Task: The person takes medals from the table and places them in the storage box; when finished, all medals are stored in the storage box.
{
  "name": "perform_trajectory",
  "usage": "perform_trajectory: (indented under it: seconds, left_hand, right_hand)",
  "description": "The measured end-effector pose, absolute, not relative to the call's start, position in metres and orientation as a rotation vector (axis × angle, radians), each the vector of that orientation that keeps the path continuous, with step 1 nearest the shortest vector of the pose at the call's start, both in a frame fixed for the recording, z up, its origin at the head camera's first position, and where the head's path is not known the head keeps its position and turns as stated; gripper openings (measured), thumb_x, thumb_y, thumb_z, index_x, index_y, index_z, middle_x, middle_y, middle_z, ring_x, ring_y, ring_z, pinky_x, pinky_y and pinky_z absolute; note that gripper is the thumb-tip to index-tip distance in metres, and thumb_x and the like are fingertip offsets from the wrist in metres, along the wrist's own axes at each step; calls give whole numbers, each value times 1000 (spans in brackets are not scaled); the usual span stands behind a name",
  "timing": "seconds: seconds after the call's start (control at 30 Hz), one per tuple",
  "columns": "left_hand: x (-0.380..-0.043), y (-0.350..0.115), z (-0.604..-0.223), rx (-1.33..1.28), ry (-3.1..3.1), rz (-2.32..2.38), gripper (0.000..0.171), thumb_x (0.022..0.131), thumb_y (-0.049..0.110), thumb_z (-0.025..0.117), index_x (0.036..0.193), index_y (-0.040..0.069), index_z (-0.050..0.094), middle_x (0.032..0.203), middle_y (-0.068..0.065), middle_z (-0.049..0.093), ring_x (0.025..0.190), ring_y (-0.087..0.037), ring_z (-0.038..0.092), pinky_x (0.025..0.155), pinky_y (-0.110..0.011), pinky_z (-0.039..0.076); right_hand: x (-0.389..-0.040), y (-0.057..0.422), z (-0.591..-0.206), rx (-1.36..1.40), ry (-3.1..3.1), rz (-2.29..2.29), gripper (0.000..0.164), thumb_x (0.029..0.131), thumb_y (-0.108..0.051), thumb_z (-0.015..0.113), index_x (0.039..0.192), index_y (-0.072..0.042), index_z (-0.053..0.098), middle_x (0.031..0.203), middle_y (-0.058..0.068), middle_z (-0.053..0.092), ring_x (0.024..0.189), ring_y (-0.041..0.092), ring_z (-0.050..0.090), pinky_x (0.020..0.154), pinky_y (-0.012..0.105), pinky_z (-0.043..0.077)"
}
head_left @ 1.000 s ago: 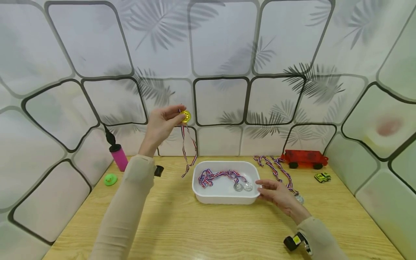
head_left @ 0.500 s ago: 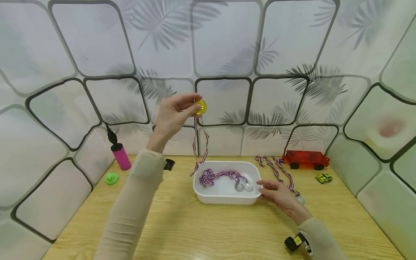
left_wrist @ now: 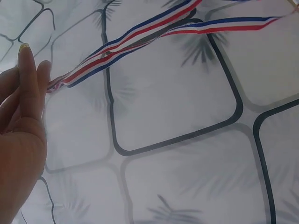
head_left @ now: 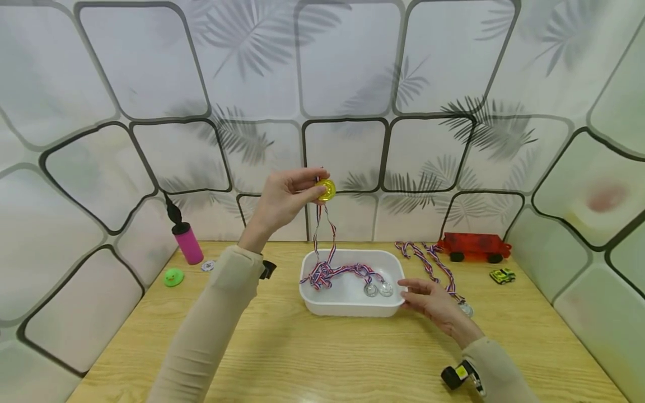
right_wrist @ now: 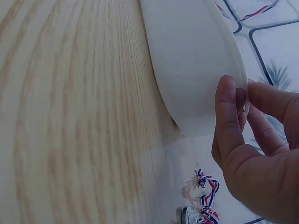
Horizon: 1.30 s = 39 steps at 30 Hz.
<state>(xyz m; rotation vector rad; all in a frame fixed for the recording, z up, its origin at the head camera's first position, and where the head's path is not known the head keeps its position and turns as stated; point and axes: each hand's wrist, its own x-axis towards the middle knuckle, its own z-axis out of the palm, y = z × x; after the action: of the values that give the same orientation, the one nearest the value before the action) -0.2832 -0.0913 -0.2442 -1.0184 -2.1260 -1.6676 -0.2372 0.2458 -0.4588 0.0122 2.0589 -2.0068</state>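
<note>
My left hand (head_left: pixel 287 201) pinches a gold medal (head_left: pixel 326 190) between thumb and fingers, above the white tub (head_left: pixel 353 308). From it a red, white and blue ribbon (left_wrist: pixel 140 39) hangs down, its lower end at the tub's left side. Inside the tub lie two silver medals (head_left: pixel 385 288) with tangled ribbons (head_left: pixel 347 271). At the tub's right end, my right hand (head_left: pixel 435 305) grips the rim, the thumb outside the wall in the right wrist view. Behind that hand, another silver medal (head_left: pixel 466 309) with a ribbon (head_left: pixel 443 273) lies on the table.
A red toy wagon (head_left: pixel 475 246) and a small green-yellow toy car (head_left: pixel 502 275) stand at the right. On the left are a pink pump (head_left: pixel 187 244), a green rubber duck (head_left: pixel 173 277) and a small round disc (head_left: pixel 208 265). Patterned walls enclose the wooden table (head_left: pixel 322 358).
My left hand has carried the gold medal to the right, rising and then lowering, so its ribbon now reaches into the tub. My right hand stays at the rim.
</note>
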Motion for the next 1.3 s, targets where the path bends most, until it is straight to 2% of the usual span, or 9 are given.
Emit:
perform_trajectory:
  seconds: [0.2, 0.5, 0.67, 0.87, 1.07, 1.3]
  left_hand:
    - [-283, -84, -233, -1033, -2089, -1653, 29, 90, -2, 66, 118, -6, 66, 115, -22, 69, 88, -9, 72, 74, -31, 60]
    - [-281, -77, -229, -1059, -2065, -1681, 29, 89, -4, 66, 118, -7, 66, 116, -23, 69, 92, -14, 72, 74, -31, 60]
    - [-279, -80, -237, -1058, -2098, -1681, 28, 90, -5, 65, 118, -9, 65, 114, -24, 69, 87, -12, 72, 74, -31, 61]
    - [-279, -87, -249, -953, -2155, -1692, 28, 91, -2, 65, 118, -5, 66, 113, -21, 70, 88, -14, 73, 74, -32, 61]
    - [-288, -93, -259, -833, -2192, -1709, 28, 90, -1, 67, 117, -5, 67, 112, -21, 70, 88, -18, 73, 72, -32, 61]
    - [-307, -90, -279, -829, -2246, -1744, 26, 90, -2, 66, 116, -6, 67, 107, -24, 71, 79, -12, 71, 72, -36, 61]
  right_hand:
    - [-239, 247, -458, 27, 2058, -2003, 47, 94, -8, 64, 136, 6, 51, 106, 4, 55, 91, 13, 62, 85, 27, 57]
    - [-241, 248, -457, 32, 2066, -1993, 47, 94, -9, 64, 136, 6, 51, 108, 5, 53, 93, 13, 61, 85, 27, 57]
    - [-243, 249, -457, 29, 2057, -1988, 49, 94, -9, 64, 138, 6, 49, 110, 6, 53, 93, 13, 61, 86, 27, 57]
    - [-246, 249, -456, 13, 2071, -1971, 50, 95, -10, 63, 140, 6, 47, 118, 10, 54, 94, 14, 62, 87, 28, 57]
    - [-249, 250, -456, 13, 2072, -1963, 49, 95, -11, 63, 139, 5, 48, 113, 6, 54, 94, 14, 61, 86, 27, 57]
    - [-249, 251, -456, 24, 2067, -1963, 48, 95, -10, 63, 139, 5, 48, 111, 5, 54, 94, 14, 60, 86, 27, 57]
